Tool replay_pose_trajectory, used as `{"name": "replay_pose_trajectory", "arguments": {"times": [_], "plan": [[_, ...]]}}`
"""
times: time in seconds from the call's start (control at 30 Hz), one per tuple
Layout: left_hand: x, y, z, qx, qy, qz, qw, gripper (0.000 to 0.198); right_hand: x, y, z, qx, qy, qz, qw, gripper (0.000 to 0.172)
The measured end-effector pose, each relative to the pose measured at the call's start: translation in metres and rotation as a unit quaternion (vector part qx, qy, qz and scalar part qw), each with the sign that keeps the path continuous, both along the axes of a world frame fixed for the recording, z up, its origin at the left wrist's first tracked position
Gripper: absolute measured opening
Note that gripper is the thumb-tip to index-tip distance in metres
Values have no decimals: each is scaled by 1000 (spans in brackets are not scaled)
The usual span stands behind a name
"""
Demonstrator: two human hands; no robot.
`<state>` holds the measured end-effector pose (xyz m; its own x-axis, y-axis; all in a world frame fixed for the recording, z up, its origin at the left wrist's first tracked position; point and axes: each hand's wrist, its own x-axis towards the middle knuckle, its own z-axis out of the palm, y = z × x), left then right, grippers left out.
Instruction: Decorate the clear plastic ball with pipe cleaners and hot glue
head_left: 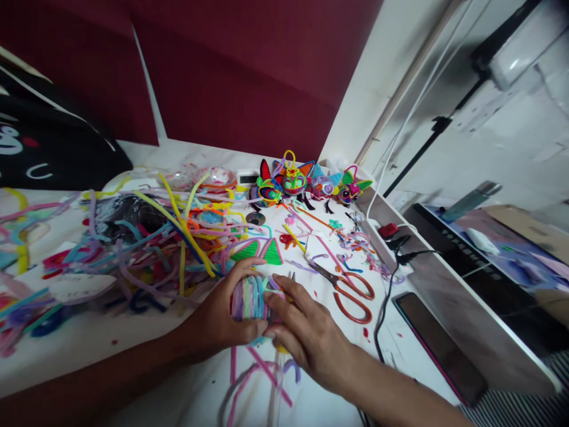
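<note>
Between both hands is a rounded bundle of pipe cleaners (249, 299) in pastel stripes of purple, green, blue and pink. My left hand (222, 308) wraps its far and left sides, with the thumb along the near edge. On the right side, the fingers of my right hand (306, 326) press against the same bundle; its underside is hidden. Just beyond lie green triangular pieces (271, 252) edged in pink. Orange-handled scissors (351, 290) rest to the right, blades toward the hands. Loose pink pipe cleaners (269, 376) lie below the hands.
A tangled heap of pipe cleaners (146, 237) covers the left side. Colourful finished figures (293, 181) stand in a row at the back. A phone (440, 347) and a black cable (384, 314) lie at right, beside a raised grey edge (466, 317).
</note>
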<state>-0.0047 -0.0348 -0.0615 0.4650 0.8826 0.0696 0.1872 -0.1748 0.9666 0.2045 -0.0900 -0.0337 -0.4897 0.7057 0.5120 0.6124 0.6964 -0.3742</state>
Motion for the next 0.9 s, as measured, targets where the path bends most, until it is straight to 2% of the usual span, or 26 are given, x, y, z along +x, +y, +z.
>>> {"name": "replay_pose_trajectory", "arguments": {"times": [0.2, 0.33, 0.5, 0.63, 0.9], "plan": [[1, -4, -2, -16, 1, -3, 1000, 79, 0, -1, -7, -18, 1, 2, 1000, 34], [1, -8, -2, 2, 29, 23, 999, 80, 0, -3, -8, -16, -7, 1, 1000, 35], [0, -10, -5, 22, 49, 44, 998, 79, -2, -4, -4, 27, -23, -7, 999, 35], [-3, -9, -7, 23, 42, 30, 998, 78, -4, -6, -1, 46, -42, -15, 998, 34], [-16, -18, -14, 82, 53, 21, 995, 75, -14, -14, -3, 95, -101, -31, 990, 31]]}}
